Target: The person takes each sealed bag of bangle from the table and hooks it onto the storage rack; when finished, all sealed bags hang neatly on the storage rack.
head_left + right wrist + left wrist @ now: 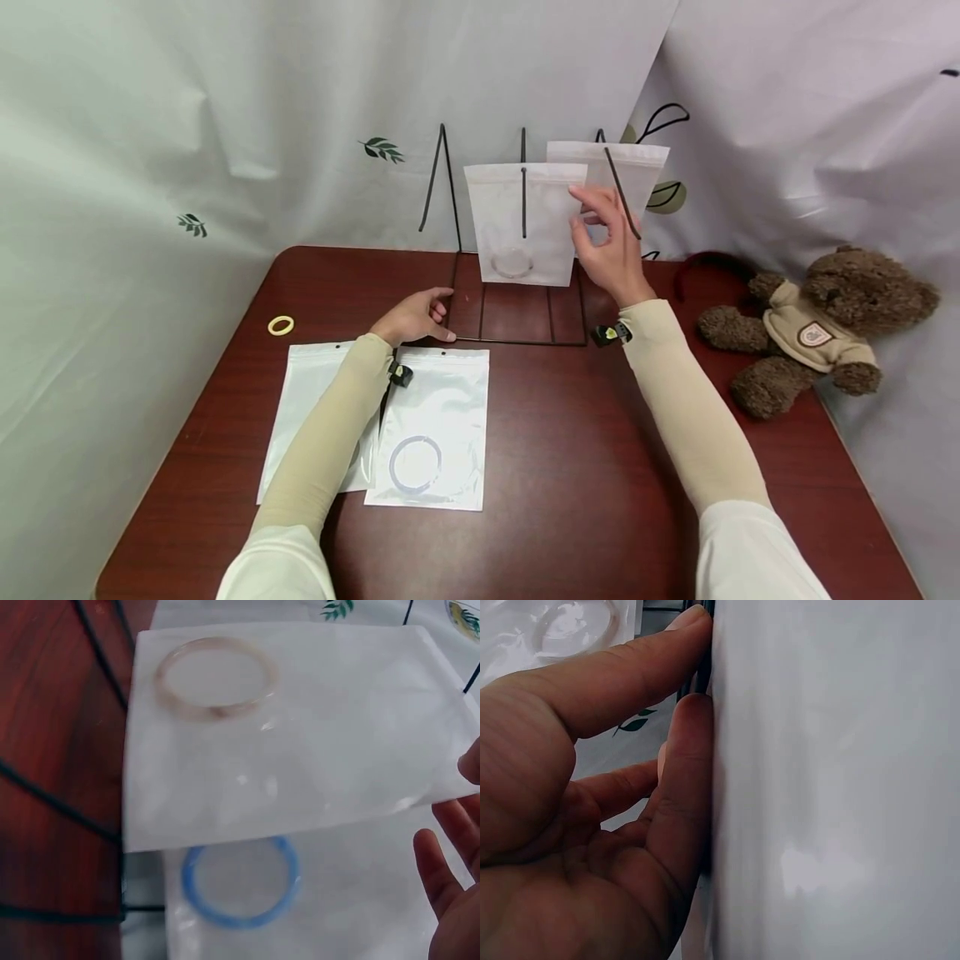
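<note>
A black wire rack (517,342) stands at the back of the table. On its middle hook hangs a white zip bag (498,208) with a pinkish bangle (216,712) inside. My right hand (611,250) pinches this bag's right edge between thumb and fingers. Behind it, on the right hook, hangs another zip bag (607,154), through which a blue bangle (240,921) shows. My left hand (412,318) holds the rack's base at the front left corner, thumb and fingertips on the wire (703,671). The left hook (431,183) carries no bag.
Two more zip bags lie flat at the front left, one (446,396) with a bangle inside, the other (318,367) partly under my left arm. A small yellow ring (281,326) is beyond them. On the right sits a brown teddy bear (817,325) beside a dark red band (708,255).
</note>
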Demonstrator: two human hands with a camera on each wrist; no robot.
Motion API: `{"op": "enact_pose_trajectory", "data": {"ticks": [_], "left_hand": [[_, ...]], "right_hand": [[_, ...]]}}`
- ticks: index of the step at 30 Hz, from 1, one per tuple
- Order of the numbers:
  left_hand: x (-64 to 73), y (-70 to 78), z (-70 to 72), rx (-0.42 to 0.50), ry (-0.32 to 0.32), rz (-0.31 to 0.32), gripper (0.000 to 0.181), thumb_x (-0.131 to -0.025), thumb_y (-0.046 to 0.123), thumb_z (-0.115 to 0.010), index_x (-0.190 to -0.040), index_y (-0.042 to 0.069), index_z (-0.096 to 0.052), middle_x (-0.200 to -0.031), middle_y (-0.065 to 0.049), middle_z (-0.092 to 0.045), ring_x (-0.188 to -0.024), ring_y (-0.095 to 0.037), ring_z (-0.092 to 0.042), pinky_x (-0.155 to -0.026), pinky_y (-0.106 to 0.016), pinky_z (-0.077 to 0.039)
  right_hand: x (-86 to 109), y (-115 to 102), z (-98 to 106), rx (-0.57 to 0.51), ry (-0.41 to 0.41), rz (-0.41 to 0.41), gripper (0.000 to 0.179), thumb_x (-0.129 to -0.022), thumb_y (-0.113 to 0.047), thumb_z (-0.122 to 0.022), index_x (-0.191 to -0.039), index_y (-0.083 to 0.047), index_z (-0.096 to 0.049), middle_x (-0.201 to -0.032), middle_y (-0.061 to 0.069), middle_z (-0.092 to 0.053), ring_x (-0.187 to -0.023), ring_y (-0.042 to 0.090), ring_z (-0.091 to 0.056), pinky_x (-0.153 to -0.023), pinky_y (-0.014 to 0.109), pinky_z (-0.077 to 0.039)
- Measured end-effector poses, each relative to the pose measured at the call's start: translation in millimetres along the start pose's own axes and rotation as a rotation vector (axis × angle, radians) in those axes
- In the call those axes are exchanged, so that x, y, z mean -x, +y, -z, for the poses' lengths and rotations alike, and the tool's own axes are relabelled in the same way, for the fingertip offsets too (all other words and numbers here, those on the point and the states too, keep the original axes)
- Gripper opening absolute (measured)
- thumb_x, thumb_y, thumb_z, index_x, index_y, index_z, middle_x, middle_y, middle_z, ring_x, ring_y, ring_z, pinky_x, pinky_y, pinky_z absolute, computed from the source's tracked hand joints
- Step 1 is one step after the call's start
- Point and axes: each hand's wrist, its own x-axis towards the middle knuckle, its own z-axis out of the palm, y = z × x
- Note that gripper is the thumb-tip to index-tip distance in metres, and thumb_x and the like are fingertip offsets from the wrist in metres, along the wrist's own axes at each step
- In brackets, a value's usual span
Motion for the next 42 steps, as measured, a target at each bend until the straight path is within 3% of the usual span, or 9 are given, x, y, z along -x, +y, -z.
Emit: {"op": "enact_pose_trajectory", "data": {"ticks": [9,15,25,31,38,42], "left_hand": [[1.3,1.6,0.5,0.019,-0.003,0.013,0.096,-0.075,0.011,-0.089,-0.155,0.018,-0.036,-0.107,-0.006,-0.048,-0.099,-0.021,-0.046,-0.085,-0.035,-0.041],[1.6,1.3,2.4,0.012,-0.008,0.017,0.096,-0.075,0.01,-0.089,-0.155,0.018,-0.036,-0.107,-0.006,-0.047,-0.098,-0.02,-0.046,-0.084,-0.035,-0.041],[1.9,3.2,0.9,0.018,-0.01,0.028,0.096,-0.075,0.011,-0.088,-0.155,0.018,-0.036,-0.108,-0.007,-0.047,-0.1,-0.021,-0.045,-0.086,-0.036,-0.041],[3.3,3.9,-0.5,0.017,-0.01,0.022,0.095,-0.075,0.01,-0.088,-0.155,0.017,-0.036,-0.108,-0.006,-0.047,-0.099,-0.02,-0.045,-0.086,-0.035,-0.04],[3.9,3.1,-0.4,0.005,-0.004,0.022,0.096,-0.075,0.01,-0.088,-0.155,0.018,-0.036,-0.109,-0.006,-0.048,-0.1,-0.021,-0.046,-0.085,-0.035,-0.041],[4.1,3.2,-0.1,0.012,-0.007,0.019,0.095,-0.076,0.01,-0.088,-0.155,0.018,-0.036,-0.109,-0.006,-0.047,-0.1,-0.021,-0.046,-0.086,-0.035,-0.041]], "right_hand": [[38.2,12,13,0.12,-0.046,-0.047,0.04,-0.09,-0.01,-0.067,-0.129,-0.018,-0.069,-0.115,0.013,-0.066,-0.096,0.024,-0.068,-0.074,0.045,-0.058],[62.2,8,14,0.173,-0.121,-0.092,0.039,-0.088,-0.014,-0.071,-0.126,-0.013,-0.07,-0.103,0.014,-0.068,-0.084,0.022,-0.069,-0.066,0.039,-0.057],[88.6,-2,-1,0.141,-0.333,-0.173,0.039,-0.088,-0.02,-0.075,-0.125,-0.009,-0.068,-0.105,0.009,-0.068,-0.085,0.019,-0.068,-0.069,0.037,-0.056],[97.8,-8,-9,0.12,-0.43,-0.2,0.04,-0.088,-0.026,-0.076,-0.125,-0.015,-0.067,-0.11,0.006,-0.069,-0.095,0.02,-0.07,-0.083,0.041,-0.056],[104.5,-25,-30,0.121,-0.595,-0.166,0.047,-0.09,-0.035,-0.074,-0.131,-0.013,-0.065,-0.111,0.01,-0.068,-0.09,0.027,-0.066,-0.079,0.039,-0.053],[107.6,-38,-49,0.091,-0.691,-0.141,0.051,-0.09,-0.037,-0.074,-0.134,-0.014,-0.062,-0.119,0.011,-0.068,-0.099,0.027,-0.067,-0.087,0.042,-0.055]]}}
